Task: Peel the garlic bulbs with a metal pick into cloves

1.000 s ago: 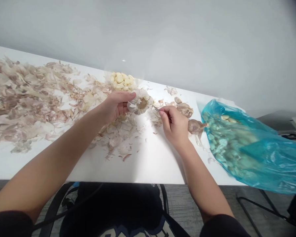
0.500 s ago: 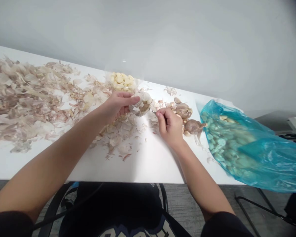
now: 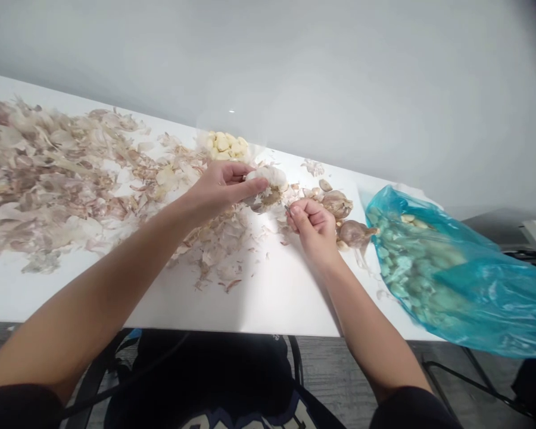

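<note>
While the left hand (image 3: pixel 218 190) clamps a rounded garlic bulb (image 3: pixel 274 177) between its thumb and fingers, the right hand (image 3: pixel 312 221) is just beside it, thumb and forefinger pinched on a thin, grey, metallic-looking tool (image 3: pixel 287 210). Most of that tool is hidden in the grip, so its full shape cannot be told. The bulb is raised above the white, smooth table (image 3: pixel 286 292), tilted so that its rough, brownish root end turns toward the right hand; its upper side is pale and papery, with torn flakes near the thumb.

Beyond the left hand, plump, glossy, cream-coloured peeled cloves (image 3: pixel 226 145) are heaped in a see-through holder (image 3: pixel 255 152) whose outline is faint. Dry, curling garlic skins (image 3: pixel 53 173), whitish to pinkish brown, spread thickly over the left part of the table and more thinly below the hands. Just past the right hand are two brownish, papery whole bulbs (image 3: pixel 338 204), the nearer one with a tapering stem, and small unpeeled cloves (image 3: pixel 325 185). To their right slumps a crinkled, shiny, translucent blue plastic bag (image 3: pixel 455 274) with many pale cloves showing through it.
</note>
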`<state>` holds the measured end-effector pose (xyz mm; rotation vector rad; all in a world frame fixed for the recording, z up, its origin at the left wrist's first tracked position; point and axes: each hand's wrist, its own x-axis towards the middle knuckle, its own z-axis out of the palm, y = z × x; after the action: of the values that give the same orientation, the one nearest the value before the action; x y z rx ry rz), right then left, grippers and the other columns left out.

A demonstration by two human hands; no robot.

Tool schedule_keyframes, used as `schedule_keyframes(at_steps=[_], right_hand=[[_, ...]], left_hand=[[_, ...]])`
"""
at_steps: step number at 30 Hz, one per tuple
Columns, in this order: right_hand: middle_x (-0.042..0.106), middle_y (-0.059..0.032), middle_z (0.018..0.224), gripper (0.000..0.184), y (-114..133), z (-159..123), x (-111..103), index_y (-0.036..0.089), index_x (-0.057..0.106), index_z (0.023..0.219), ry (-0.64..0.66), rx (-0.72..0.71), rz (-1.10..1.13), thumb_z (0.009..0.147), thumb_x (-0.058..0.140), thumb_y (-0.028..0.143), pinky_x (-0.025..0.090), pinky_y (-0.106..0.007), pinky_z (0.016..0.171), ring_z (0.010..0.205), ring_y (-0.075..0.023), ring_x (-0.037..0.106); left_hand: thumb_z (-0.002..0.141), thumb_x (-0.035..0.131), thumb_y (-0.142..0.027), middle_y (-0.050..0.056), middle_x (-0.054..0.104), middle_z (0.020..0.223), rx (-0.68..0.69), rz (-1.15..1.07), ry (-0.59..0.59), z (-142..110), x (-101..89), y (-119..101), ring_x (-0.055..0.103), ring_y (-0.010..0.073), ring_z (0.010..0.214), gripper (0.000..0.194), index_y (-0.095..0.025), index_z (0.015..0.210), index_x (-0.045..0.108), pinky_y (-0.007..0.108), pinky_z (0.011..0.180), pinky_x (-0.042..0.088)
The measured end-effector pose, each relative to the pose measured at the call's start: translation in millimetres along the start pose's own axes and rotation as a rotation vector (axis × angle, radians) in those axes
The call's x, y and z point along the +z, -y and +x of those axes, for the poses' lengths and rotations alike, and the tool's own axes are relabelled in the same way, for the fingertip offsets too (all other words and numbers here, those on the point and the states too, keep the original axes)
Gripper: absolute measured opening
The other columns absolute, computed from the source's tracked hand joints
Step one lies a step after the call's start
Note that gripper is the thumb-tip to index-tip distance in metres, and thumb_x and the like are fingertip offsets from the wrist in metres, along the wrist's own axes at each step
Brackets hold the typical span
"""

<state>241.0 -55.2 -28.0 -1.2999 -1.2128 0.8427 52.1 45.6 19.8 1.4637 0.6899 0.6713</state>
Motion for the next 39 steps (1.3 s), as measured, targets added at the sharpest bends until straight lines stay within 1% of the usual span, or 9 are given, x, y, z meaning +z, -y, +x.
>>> schedule_keyframes(at_steps=[2,6,9,13,16,21,25,27,39], right_hand=[[0.04,0.0074,0.052,0.045,1,2,1,0.02,0.051,0.074,0.02,0.063,0.104,0.077,0.067,0.062,0.026,-0.02,0.044,0.046,-0.0052,0.033],[0.031,0.0114,0.048,0.042,6,3,6,0.021,0.049,0.075,0.067,0.134,0.269,0.075,0.071,0.057,0.042,-0.023,0.053,0.042,-0.004,0.026],[0.028,0.0128,0.049,0.041,12,2,9,0.022,0.049,0.074,0.097,0.165,0.355,0.076,0.072,0.055,0.047,-0.026,0.057,0.041,-0.0027,0.019],[0.018,0.0136,0.05,0.043,25,2,-2,0.023,0.044,0.071,0.131,0.064,0.372,0.078,0.069,0.057,0.047,-0.028,0.054,0.038,-0.0025,0.012],[0.019,0.0132,0.05,0.044,30,3,-17,0.023,0.044,0.07,-0.035,-0.053,0.338,0.078,0.069,0.057,0.043,-0.025,0.051,0.037,-0.0015,0.012],[0.05,0.0049,0.057,0.023,15,0,-24,0.022,0.059,0.082,-0.228,-0.259,-0.128,0.089,0.061,0.044,0.036,-0.021,0.047,0.048,-0.0068,0.045],[0.067,-0.0003,0.075,0.007,10,-5,-12,0.02,0.063,0.092,-0.217,-0.671,-0.791,0.093,0.057,0.023,0.046,-0.022,0.061,0.065,-0.0095,0.061],[0.068,-0.0004,0.076,0.006,12,-7,-7,0.019,0.061,0.095,-0.203,-0.821,-0.97,0.092,0.057,0.017,0.047,-0.021,0.066,0.066,-0.0088,0.061],[0.068,-0.003,0.077,0.014,21,-7,2,0.014,0.058,0.103,-0.163,-0.937,-1.16,0.09,0.063,0.018,0.044,-0.025,0.069,0.065,-0.0104,0.055]], left_hand=[[0.077,0.075,-0.044,-0.003,0.046,0.058,0.014,-0.011,0.003,0,0.8,-1,0.04,0.0057,0.052,0.031,-0.018,0.066,0.062,0.023,0.05,0.026],[0.077,0.077,-0.043,-0.005,0.036,0.055,-0.011,-0.095,0.018,1,3.6,0,0.032,0.0039,0.049,0.039,-0.017,0.059,0.053,0.022,0.049,0.027],[0.078,0.076,-0.041,-0.004,0.042,0.06,-0.054,-0.244,0.05,2,7.6,3,0.043,0.004,0.055,0.037,-0.015,0.062,0.055,0.018,0.054,0.039],[0.082,0.074,-0.036,-0.002,0.052,0.066,-0.124,-0.409,0.03,5,8.4,6,0.054,0.0045,0.062,0.031,-0.013,0.068,0.059,0.018,0.067,0.051],[0.085,0.071,-0.031,-0.002,0.055,0.067,-0.143,-0.498,-0.061,8,4.1,7,0.055,0.0038,0.06,0.027,-0.012,0.069,0.058,0.017,0.066,0.052],[0.082,0.073,-0.028,-0.001,0.057,0.069,-0.127,-0.594,-0.119,7,4.8,5,0.06,0.0069,0.066,0.023,-0.012,0.074,0.059,0.021,0.071,0.056],[0.076,0.078,-0.031,0.002,0.062,0.075,-0.134,-0.58,-0.114,3,12.8,5,0.062,0.009,0.072,0.026,-0.01,0.077,0.063,0.022,0.074,0.056],[0.072,0.081,-0.035,0.002,0.063,0.076,-0.136,-0.551,-0.117,2,16.4,6,0.061,0.0088,0.072,0.03,-0.01,0.077,0.064,0.021,0.074,0.055],[0.061,0.087,-0.039,-0.004,0.049,0.067,-0.188,-0.432,-0.271,0,28.6,17,0.052,0.0064,0.065,0.041,-0.015,0.067,0.054,0.02,0.066,0.046]])
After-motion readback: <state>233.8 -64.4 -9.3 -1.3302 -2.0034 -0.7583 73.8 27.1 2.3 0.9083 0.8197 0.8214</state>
